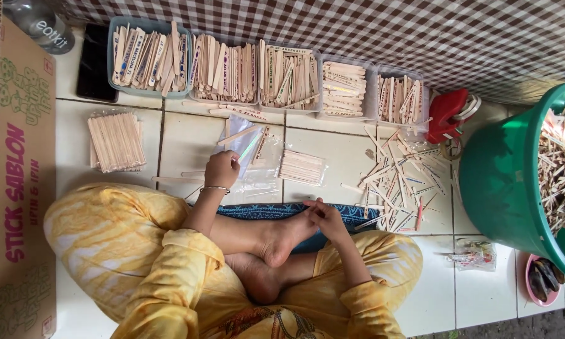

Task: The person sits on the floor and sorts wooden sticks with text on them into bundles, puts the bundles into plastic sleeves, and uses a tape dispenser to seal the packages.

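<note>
Trays of flat wooden sticks are lining the far edge of a white tiled floor, seen from above a person sitting cross-legged in yellow clothing. A blue-rimmed tray [149, 58] is holding a loose jumble of printed sticks, and four clear trays beside it, the nearest at [225, 69] and the farthest at [400, 99], are holding sticks packed in tighter rows. A green bucket [505, 182] on the right is brimming with plain sticks, and a small pink bowl [542, 281] below it is holding dark oval pieces.

The left hand [222, 169] is closing its fingers around the lower end of a clear plastic bag [243, 142], which is slanting up and away from the hand toward the trays, with a few sticks showing inside it. Another clear bag is lying flat on the tile just right of that hand, and a sealed packet of sticks [301, 167] is sitting just beyond it. The right hand [328, 218] is resting loosely curled by the person's bare foot, near the edge of a scattered pile of printed sticks [402, 182]; whether it is holding anything cannot be told. A bundled stack of plain sticks [115, 142] is lying well to the left, beside a cardboard box [25, 188].
</note>
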